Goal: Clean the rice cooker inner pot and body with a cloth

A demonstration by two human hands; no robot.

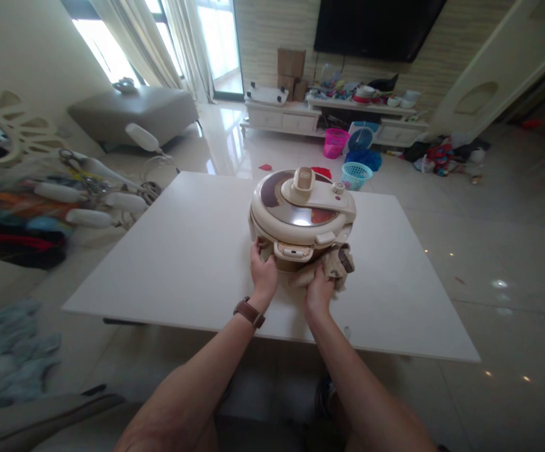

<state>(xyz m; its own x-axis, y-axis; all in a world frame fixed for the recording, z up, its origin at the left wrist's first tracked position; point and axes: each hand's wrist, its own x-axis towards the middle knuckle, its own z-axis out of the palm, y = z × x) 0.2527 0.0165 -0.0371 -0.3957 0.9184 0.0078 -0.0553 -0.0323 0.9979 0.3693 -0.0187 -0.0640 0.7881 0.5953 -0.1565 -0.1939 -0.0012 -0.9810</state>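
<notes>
A cream electric pressure cooker [296, 216] with a glossy brown lid centre stands on the white table [169, 270]. My left hand [264, 274], with a brown watch on the wrist, is against the cooker's lower left side, its fingers partly round the base. A crumpled beige cloth [336, 269] is in my right hand [319, 290], bunched against the cooker's lower right side. The cooker hides some of the fingertips of my left hand, and the cloth covers part of my right fingers.
Past the table's far edge stand a pink basket [335, 143], a light blue basket [356, 176] and a low white cabinet [284, 118]. White-headed lamp arms [126, 202] and cables are beside the table's left edge.
</notes>
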